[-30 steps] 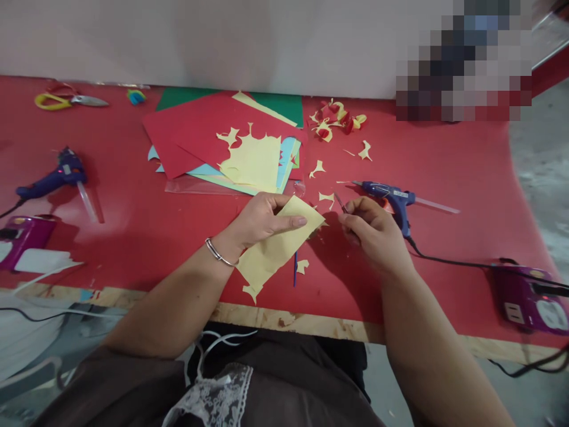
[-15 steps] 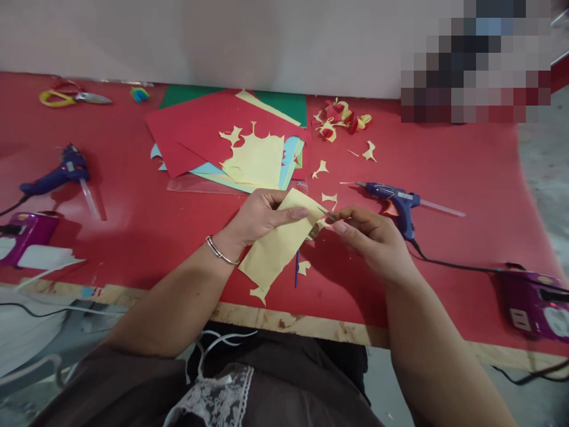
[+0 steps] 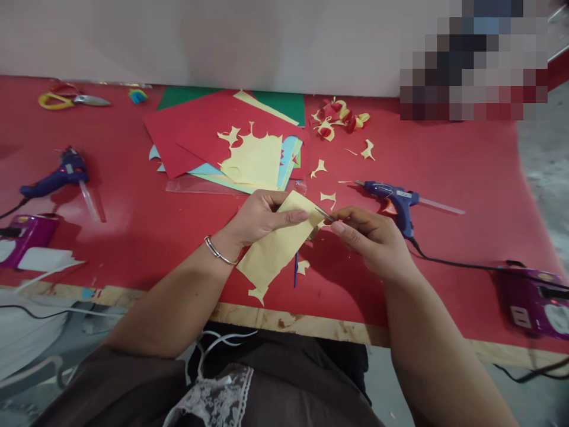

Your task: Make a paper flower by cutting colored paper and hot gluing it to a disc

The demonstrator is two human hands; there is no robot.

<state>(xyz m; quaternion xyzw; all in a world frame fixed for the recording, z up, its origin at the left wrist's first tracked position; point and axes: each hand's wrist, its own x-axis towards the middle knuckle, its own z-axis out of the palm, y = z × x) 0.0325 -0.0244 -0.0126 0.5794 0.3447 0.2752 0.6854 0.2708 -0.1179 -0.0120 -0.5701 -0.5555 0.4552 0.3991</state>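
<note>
Pale yellow paper [image 3: 271, 240] is pinched in my left hand [image 3: 267, 216], thumb on top and fingers hidden underneath. My right hand [image 3: 371, 237] is closed around small scissors [image 3: 323, 214]; only their thin metal blades show, lying at the paper's upper right edge, and the handles are hidden by my fingers. Under the paper's right side lie yellow scraps and a thin blue stick [image 3: 296, 271]. Another yellow scrap [image 3: 258, 294] sits at the paper's lower corner.
Coloured sheets [image 3: 191, 133] with a cut yellow piece [image 3: 255, 163] lie ahead. Red and yellow paper petals [image 3: 338, 115] are at the back. Glue guns lie left [image 3: 66, 172] and right [image 3: 395, 198], corded near purple power boxes [image 3: 533, 302]. Yellow-handled scissors [image 3: 73, 99] rest far left.
The scissor blades have moved slightly left, farther over the paper's edge. Both hands keep their hold, and the rest of the table looks the same.
</note>
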